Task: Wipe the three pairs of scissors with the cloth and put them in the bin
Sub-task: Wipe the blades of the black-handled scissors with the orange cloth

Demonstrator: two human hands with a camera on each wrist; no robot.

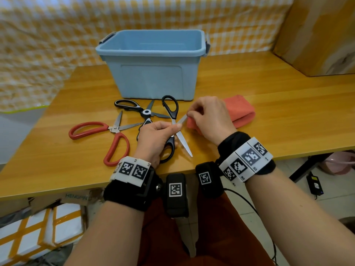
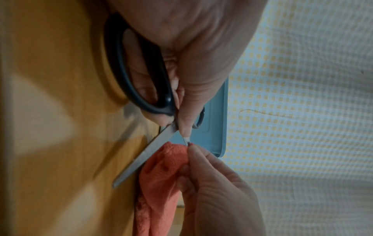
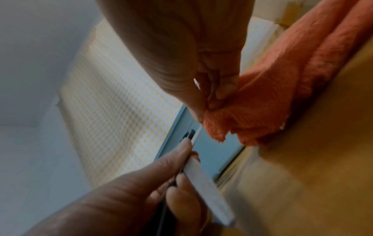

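The left hand (image 1: 153, 139) grips the black scissors (image 1: 171, 120) near the pivot, its fingers (image 2: 182, 111) curled round the blades' base and its thumb pressed on one blade; the scissors are spread open, one handle loop pointing toward the bin (image 1: 153, 64) and the other under the palm. The free blade slants down toward the near edge of the bench (image 1: 269, 116). The right hand (image 1: 209, 120) pinches a fold of the orange cloth (image 1: 242, 112) between thumb and fingers (image 3: 226, 86) at the tip of the raised blade; the rest of the cloth lies on the bench, in front of the bin's right corner. The blue bin stands open at the back of the bench. Directly in front of it lie the black-and-white scissors (image 1: 142, 112), open, their blades pointing at the bin wall. The red scissors (image 1: 107, 135) lie further in front of the bin, to the left of the left hand, also open. A cardboard box (image 1: 322, 35) stands to the right of the bin.
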